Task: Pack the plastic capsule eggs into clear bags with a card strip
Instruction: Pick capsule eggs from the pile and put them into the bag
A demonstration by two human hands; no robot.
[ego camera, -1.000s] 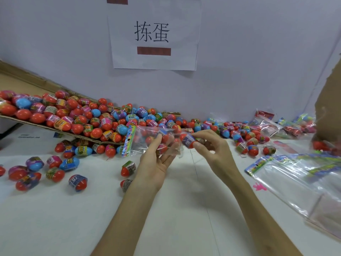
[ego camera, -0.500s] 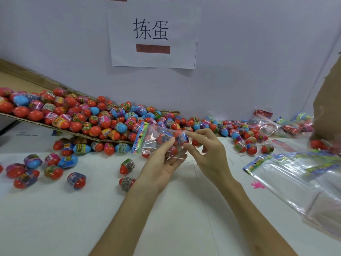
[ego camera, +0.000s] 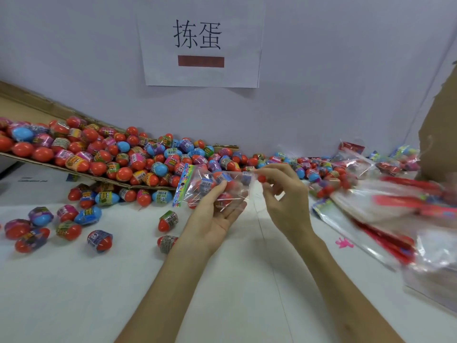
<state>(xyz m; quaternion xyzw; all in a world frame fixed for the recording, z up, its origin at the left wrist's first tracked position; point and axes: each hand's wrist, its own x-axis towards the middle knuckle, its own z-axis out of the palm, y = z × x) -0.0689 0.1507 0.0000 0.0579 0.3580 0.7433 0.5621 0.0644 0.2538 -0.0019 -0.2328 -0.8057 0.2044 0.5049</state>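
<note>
A single wide-angle camera on the person's head looks forward and down, close behind the left hand (ego camera: 214,220) gripping the clear plastic bag (ego camera: 237,191). Beyond that grip stands the pale blue-white wall (ego camera: 346,95).

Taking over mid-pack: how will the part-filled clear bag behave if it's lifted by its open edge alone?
The clear bag looks floppy: its film creases and drapes over the left grip, so it would probably sag. The eggs inside lie loose, so they'd likely shift toward the mouth. The card strip end seems stiffer, probably a steadier hold.
</note>
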